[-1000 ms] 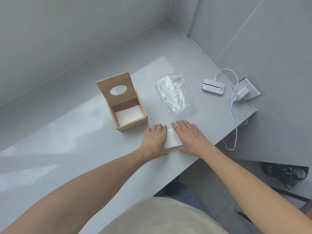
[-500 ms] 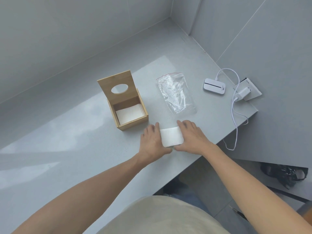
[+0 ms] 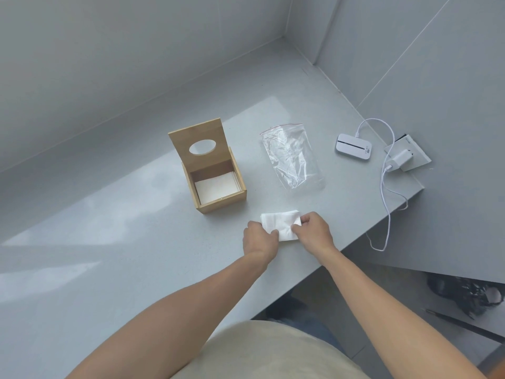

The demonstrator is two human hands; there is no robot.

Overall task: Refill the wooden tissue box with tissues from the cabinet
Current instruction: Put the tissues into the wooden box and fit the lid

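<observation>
We've got both hands on a soft white tissue, slightly crumpled: left hand pinching its near-left edge, right hand gripping the right side, just above the smooth grey tabletop. At eleven o'clock from the tissue stands the square wooden box, lid with an oval hole tipped upright, white sheets lying flat inside. At twelve o'clock lies a crinkly clear plastic bag.
</observation>
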